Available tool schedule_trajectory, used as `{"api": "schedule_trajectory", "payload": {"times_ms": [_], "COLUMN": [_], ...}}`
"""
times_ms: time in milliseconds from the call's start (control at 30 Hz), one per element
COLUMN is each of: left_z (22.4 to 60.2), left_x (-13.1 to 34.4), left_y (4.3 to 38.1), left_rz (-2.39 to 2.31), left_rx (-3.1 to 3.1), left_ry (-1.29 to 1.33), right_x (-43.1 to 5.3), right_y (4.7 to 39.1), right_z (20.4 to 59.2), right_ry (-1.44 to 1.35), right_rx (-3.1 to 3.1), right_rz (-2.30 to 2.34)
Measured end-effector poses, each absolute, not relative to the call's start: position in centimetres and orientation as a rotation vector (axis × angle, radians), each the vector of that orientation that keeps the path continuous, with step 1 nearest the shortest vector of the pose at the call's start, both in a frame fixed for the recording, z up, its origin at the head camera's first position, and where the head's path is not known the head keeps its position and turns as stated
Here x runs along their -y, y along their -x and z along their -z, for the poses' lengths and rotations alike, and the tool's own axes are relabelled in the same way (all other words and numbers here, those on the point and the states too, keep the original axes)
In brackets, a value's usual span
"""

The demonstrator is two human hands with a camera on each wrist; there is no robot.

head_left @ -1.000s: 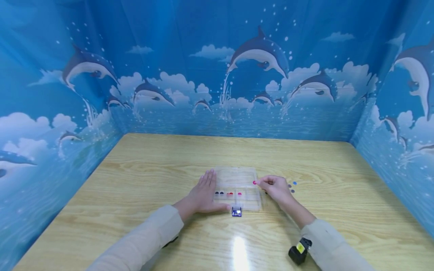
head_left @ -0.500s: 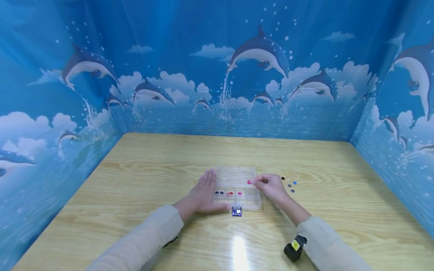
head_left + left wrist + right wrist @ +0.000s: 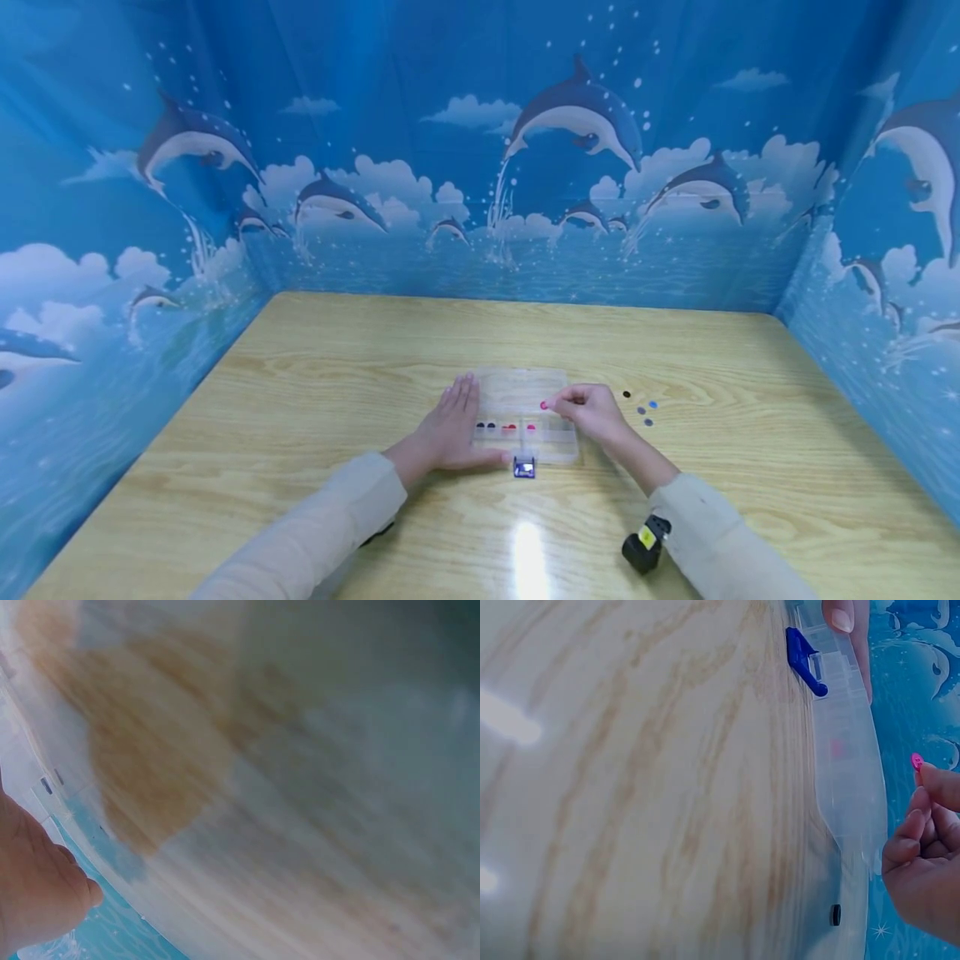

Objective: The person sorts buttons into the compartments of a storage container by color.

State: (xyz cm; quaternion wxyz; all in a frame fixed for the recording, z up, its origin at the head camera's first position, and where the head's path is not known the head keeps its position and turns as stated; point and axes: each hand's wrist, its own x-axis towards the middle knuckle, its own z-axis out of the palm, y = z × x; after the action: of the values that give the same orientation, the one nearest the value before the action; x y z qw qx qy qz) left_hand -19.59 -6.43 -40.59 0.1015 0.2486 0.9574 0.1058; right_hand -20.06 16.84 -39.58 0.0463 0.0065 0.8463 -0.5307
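Observation:
A clear plastic compartment box (image 3: 557, 455) lies on the table with a blue latch (image 3: 524, 468) at its front. Inside, a row holds dark buttons (image 3: 491, 426), red buttons (image 3: 511, 427) and a pink button (image 3: 531, 427). My left hand (image 3: 450, 429) lies along the box's left side, fingers straight, thumb near the latch. Thumb and fingertips of my right hand (image 3: 592, 410) pinch another pink button (image 3: 917, 761) over the right part of the box. In the right wrist view that button is held up on edge, above the box wall.
To the right of the box lie several loose buttons on the wooden table (image 3: 360, 358): a black button (image 3: 626, 394), a blue button (image 3: 653, 404) and greyish ones. A dolphin-print curtain (image 3: 420, 167) surrounds the table's back and sides.
My right hand has moved left with the pink button, from the box's right edge to over the box. The black button on the table has come into full view. My left hand stays put.

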Motion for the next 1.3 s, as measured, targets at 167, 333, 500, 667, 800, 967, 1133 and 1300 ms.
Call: {"api": "schedule_trajectory", "payload": {"times_ms": [167, 333, 500, 667, 800, 967, 1133, 1300], "left_z": [40.6, 40.63, 40.57, 40.56, 40.6, 40.56, 40.5, 40.5], "left_x": [6.43, 6.39, 6.35, 6.32, 6.35, 6.35, 6.37, 6.38], "left_y": [19.62, 19.68, 19.65, 19.62, 19.63, 19.62, 19.58, 19.55], "left_rz": [-0.308, -0.295, -0.289, -0.29, -0.293, -0.301, -0.297, -0.297], "left_rx": [-2.832, -2.834, -2.827, -2.825, -2.83, -2.828, -2.828, -2.829], "left_ry": [-0.735, -0.737, -0.727, -0.716, -0.716, -0.718, -0.722, -0.727], "right_x": [-16.71, -16.5, -16.51, -16.58, -16.6, -16.67, -16.69, -16.7], "right_y": [20.06, 20.0, 19.91, 19.98, 20.22, 20.14, 19.99, 19.89], "right_z": [39.44, 39.27, 39.3, 39.58, 39.89, 39.82, 39.53, 39.47], "right_ry": [0.048, 0.129, 0.197, 0.281, 0.327, 0.36, 0.366, 0.337], "right_rx": [-2.594, -2.613, -2.619, -2.656, -2.677, -2.682, -2.694, -2.698], "right_rz": [1.56, 1.504, 1.487, 1.433, 1.403, 1.372, 1.335, 1.343]}}
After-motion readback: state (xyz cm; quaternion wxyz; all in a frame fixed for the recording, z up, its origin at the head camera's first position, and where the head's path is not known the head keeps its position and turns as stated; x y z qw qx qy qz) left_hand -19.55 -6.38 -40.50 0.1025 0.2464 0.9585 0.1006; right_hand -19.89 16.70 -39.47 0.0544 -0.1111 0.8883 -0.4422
